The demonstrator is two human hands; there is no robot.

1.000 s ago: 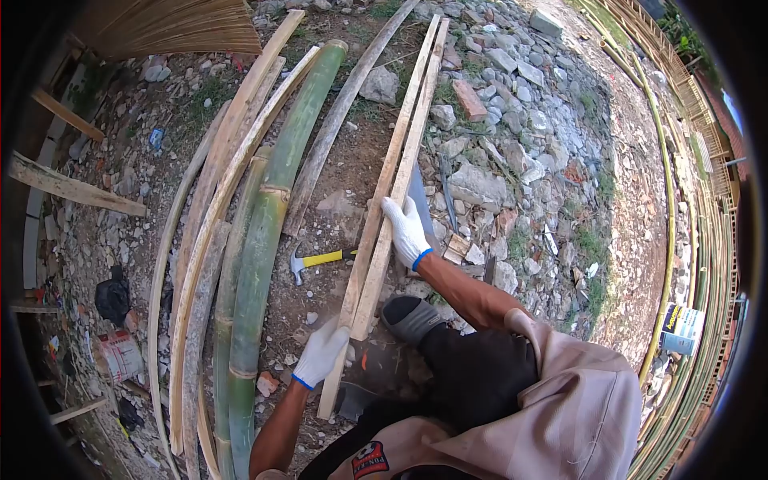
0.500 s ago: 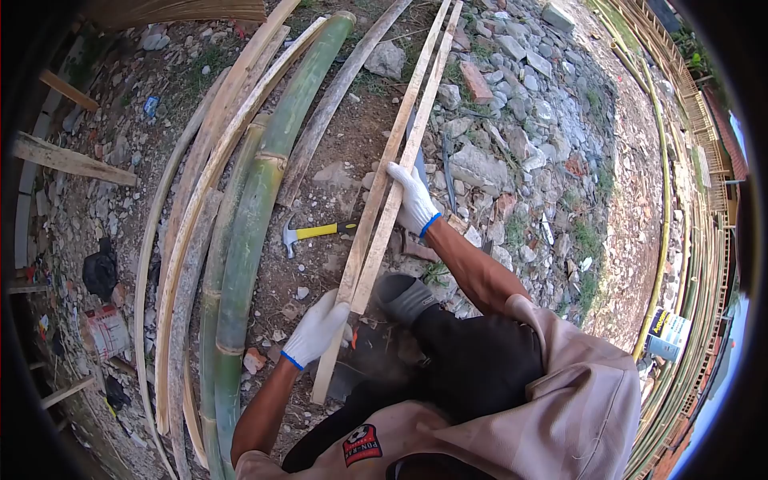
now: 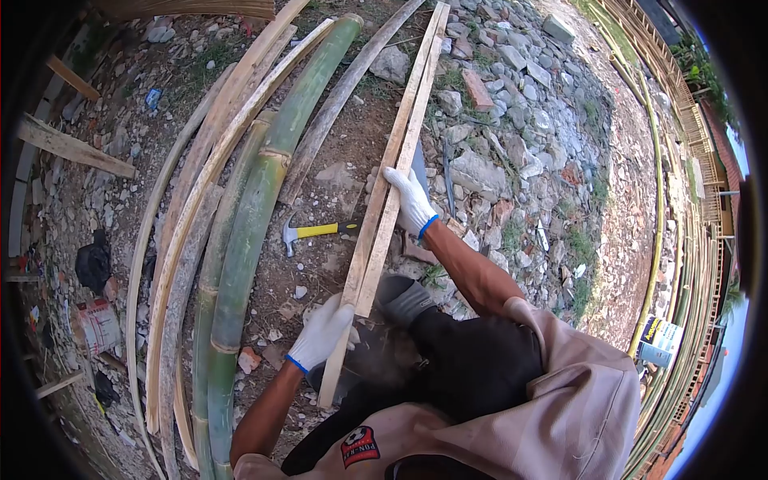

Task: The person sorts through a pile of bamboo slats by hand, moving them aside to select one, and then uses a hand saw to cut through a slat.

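Two long, narrow wooden strips lie side by side in front of me, the left strip (image 3: 367,244) reaching lower than the right strip (image 3: 382,246). My left hand (image 3: 322,330), in a white glove with a blue cuff, grips the left strip near its lower part, beside the right strip's lower end. Farther up, my right hand (image 3: 411,202), gloved alike, is closed around the strips from the right side. A claw hammer (image 3: 316,231) with a yellow and black handle lies on the ground left of the strips. Partly hidden behind the right hand is a flat blue-grey piece (image 3: 420,166).
Thick green bamboo poles (image 3: 248,240) and weathered wooden slats (image 3: 188,210) lie to the left. Rubble and stones (image 3: 488,172) cover the ground at right. A paint can (image 3: 660,340) stands far right near long stacked bamboo poles (image 3: 690,320). My shoe (image 3: 404,300) is below the strips.
The upper ends of the two strips have come closer together and shifted slightly left and down. Both hands keep their hold, nearly in the same places.
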